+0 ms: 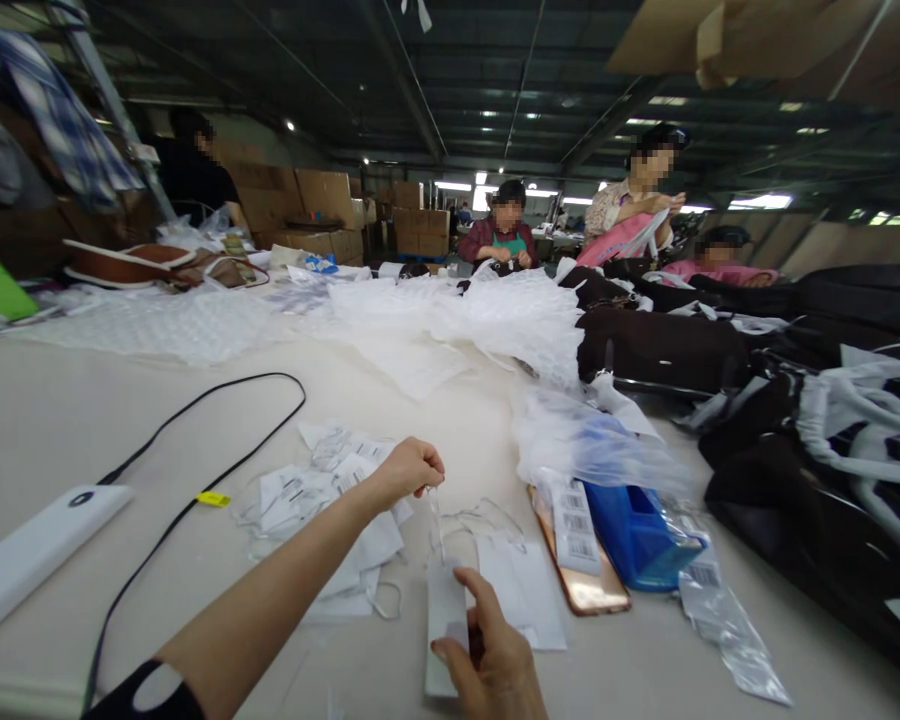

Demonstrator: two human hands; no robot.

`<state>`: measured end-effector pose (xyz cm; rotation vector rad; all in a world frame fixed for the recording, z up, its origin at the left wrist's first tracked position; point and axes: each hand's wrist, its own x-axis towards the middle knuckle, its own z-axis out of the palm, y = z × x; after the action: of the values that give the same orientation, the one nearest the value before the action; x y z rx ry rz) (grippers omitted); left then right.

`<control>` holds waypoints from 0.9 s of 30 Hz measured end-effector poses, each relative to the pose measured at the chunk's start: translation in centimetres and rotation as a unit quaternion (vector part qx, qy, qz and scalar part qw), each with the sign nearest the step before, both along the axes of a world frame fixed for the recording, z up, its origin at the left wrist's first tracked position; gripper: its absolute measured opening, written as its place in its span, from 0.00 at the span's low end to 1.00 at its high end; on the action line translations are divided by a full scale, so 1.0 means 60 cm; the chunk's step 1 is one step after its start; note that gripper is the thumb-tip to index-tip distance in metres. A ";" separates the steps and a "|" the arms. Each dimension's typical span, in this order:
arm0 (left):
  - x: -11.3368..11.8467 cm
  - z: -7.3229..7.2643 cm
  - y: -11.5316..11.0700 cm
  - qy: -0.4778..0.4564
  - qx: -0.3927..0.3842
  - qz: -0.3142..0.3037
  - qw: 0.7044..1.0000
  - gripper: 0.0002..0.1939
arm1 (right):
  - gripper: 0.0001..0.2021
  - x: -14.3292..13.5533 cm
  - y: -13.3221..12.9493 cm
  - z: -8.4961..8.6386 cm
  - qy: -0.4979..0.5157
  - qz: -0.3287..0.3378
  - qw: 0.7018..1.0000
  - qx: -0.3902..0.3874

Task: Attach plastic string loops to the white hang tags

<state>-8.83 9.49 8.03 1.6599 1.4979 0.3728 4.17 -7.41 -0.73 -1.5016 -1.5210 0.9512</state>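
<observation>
My right hand [491, 645] grips a small stack of white hang tags [444, 600] upright near the table's front, thumb on one side and fingers on the other. From the tags' upper end a thin string [436, 525] runs up to my left hand [412, 467], which pinches it between closed fingertips. Left of the tags lies a loose pile of printed white tags [322, 490] with string loops, partly behind my left forearm. More white tags [521, 585] with strings lie flat just right of the held stack.
A phone [596, 590] with barcode labels [576, 525] on it lies beside a blue tape dispenser [637, 540]. Dark bags [660, 350] crowd the right side. Clear plastic wrap [450, 320] spreads behind. A white power bank [45, 550] with a black cable [195, 400] lies left. Several people work beyond.
</observation>
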 end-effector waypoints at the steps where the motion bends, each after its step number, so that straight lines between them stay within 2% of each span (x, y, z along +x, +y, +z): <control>1: 0.002 -0.002 0.001 0.005 0.000 0.003 1.000 0.09 | 0.27 -0.001 -0.002 -0.004 0.003 0.004 1.000 0.012; 4: 0.005 -0.009 0.004 0.017 0.003 0.012 1.000 0.09 | 0.20 0.006 0.002 0.003 -0.004 0.009 1.000 0.021; 8: 0.008 -0.018 0.013 0.039 0.020 0.020 0.999 0.09 | 0.12 0.027 0.023 0.036 -0.044 0.016 0.999 -0.011; 11: 0.012 -0.026 0.021 0.061 0.040 0.018 0.997 0.10 | 0.14 0.033 0.039 0.050 -0.093 0.037 0.994 -0.036; 17: 0.020 -0.035 0.017 0.117 0.117 -0.010 0.986 0.09 | 0.16 0.014 0.046 0.053 -0.220 0.077 0.969 -0.084; 20: 0.015 -0.032 -0.020 0.144 0.199 -0.025 0.969 0.10 | 0.16 0.008 0.046 0.061 -0.240 0.087 0.961 -0.106; 22: 0.008 -0.035 -0.060 0.150 0.247 -0.064 0.955 0.12 | 0.16 0.006 0.048 0.068 -0.258 0.093 0.955 -0.115; 25: 0.001 -0.057 -0.125 0.142 0.271 -0.173 0.936 0.10 | 0.15 0.000 0.048 0.072 -0.315 0.099 0.937 -0.113; 27: -0.002 -0.078 -0.158 0.142 0.275 -0.217 0.926 0.09 | 0.15 -0.006 0.045 0.070 -0.360 0.104 0.923 -0.088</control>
<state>-8.94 0.02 3.36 2.5225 1.2292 0.3318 3.82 -4.69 3.49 -1.9814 -2.1933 0.6867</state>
